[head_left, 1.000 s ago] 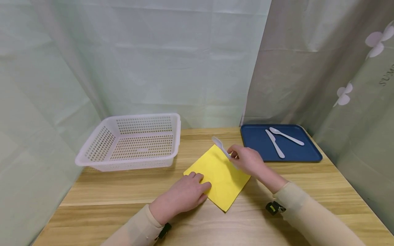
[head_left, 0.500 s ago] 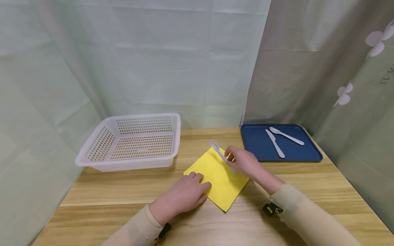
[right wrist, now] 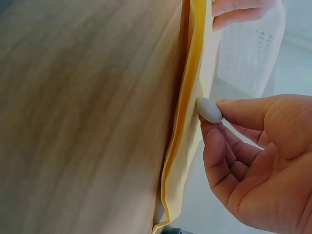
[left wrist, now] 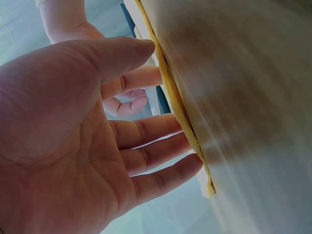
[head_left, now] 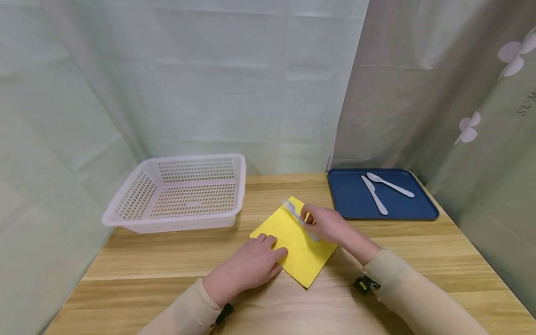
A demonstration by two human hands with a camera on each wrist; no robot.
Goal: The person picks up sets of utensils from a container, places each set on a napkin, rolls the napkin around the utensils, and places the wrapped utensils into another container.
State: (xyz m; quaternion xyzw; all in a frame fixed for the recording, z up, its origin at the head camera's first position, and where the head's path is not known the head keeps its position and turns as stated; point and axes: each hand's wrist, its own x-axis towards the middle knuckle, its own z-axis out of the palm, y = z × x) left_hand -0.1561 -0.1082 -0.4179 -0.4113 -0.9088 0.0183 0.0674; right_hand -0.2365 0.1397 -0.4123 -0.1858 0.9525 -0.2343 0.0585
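Observation:
A folded yellow napkin (head_left: 299,260) lies turned like a diamond on the wooden table. My right hand (head_left: 326,223) pinches a white plastic fork (head_left: 291,208) between thumb and fingers over the napkin, its tines pointing to the back left. In the right wrist view the end of the fork's handle (right wrist: 208,110) touches or nearly touches the napkin (right wrist: 187,122). My left hand (head_left: 251,260) rests on the napkin's left corner with its fingers spread. The left wrist view shows these fingertips (left wrist: 183,168) on the napkin's edge (left wrist: 175,105), with the thumb near it.
A white perforated basket (head_left: 238,186) stands at the back left. On the right, a blue tray (head_left: 349,197) carries a white plastic knife (head_left: 374,195) and a white plastic spoon (head_left: 391,185). Hanging curtains (head_left: 251,83) enclose the table's back and sides.
My right hand has moved left and slightly toward me, lowering the fork from the napkin's back corner to over its middle. The left hand has stayed put.

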